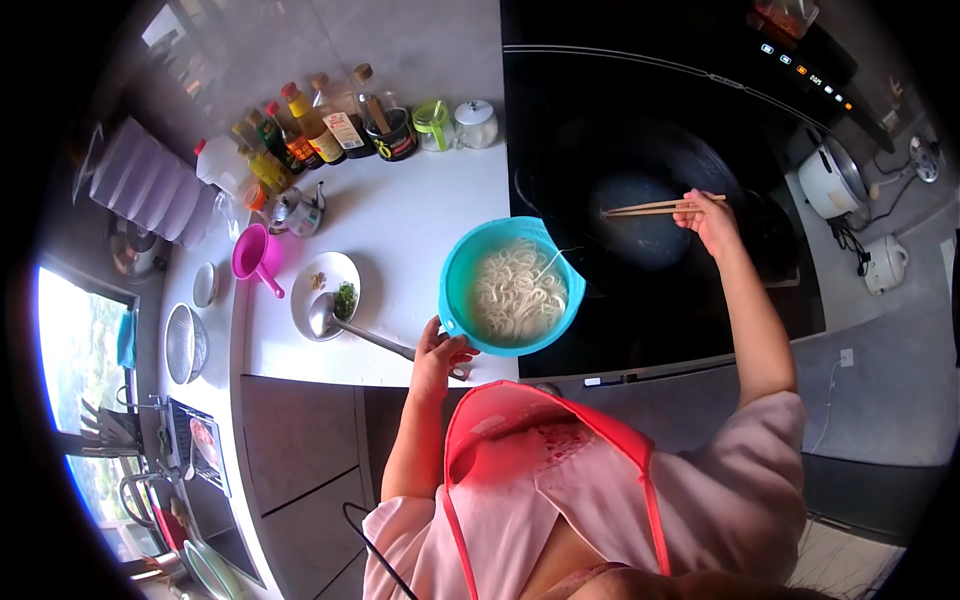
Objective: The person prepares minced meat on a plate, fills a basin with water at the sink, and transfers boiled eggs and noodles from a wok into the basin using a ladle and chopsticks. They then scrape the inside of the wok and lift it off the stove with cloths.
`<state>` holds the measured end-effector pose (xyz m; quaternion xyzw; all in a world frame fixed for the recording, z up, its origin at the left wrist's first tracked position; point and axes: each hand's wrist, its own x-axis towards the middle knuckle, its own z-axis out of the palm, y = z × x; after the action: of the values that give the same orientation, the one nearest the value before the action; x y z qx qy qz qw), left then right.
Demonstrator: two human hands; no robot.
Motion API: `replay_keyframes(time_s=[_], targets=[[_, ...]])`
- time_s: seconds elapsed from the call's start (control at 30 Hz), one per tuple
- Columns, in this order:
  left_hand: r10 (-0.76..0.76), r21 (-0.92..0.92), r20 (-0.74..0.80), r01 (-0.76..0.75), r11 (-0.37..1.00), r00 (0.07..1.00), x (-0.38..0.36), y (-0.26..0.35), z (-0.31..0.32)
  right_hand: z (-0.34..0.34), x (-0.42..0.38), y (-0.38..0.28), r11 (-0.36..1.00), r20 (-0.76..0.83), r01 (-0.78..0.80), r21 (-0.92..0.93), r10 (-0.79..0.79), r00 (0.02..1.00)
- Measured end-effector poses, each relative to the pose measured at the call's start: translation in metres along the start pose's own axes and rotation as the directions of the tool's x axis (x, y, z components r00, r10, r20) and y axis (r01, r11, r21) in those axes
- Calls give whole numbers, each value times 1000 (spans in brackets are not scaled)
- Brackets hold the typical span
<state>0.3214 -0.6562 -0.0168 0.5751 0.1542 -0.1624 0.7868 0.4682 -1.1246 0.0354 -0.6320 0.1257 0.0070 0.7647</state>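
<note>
My left hand (437,358) grips the near left rim of a turquoise basin (461,253), its fingers closed on the edge. Pale noodles (518,292) lie in the basin, and a strand hangs over its right side. My right hand (712,222) is closed round a pair of wooden chopsticks (655,208), which point left over a dark wok (690,160) on the black stove. Cloudy whitish liquid (640,222) shows in the wok under the chopstick tips. Left of the basin, a white bowl (343,270) holds chopped greens (345,300) and a metal ladle (323,315), whose handle reaches toward my left hand.
Sauce bottles (312,125) and jars (433,128) line the back wall. A small metal kettle (297,210) and a pink scoop (252,254) stand at the left. Further left are a strainer (186,344) and a sink (220,520). A white cooker (832,180) is at the right.
</note>
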Motion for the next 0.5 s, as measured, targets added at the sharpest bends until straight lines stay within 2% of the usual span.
replay_keyframes(time_s=[0.33,0.5], targets=[[15,-11,44,-15,1000,999,1,1,-3,37,-49,-31,995,-15,6,102,-4,1000],[15,-3,47,-15,1000,999,1,2,-3,68,-83,-61,981,77,99,169,-113,991]])
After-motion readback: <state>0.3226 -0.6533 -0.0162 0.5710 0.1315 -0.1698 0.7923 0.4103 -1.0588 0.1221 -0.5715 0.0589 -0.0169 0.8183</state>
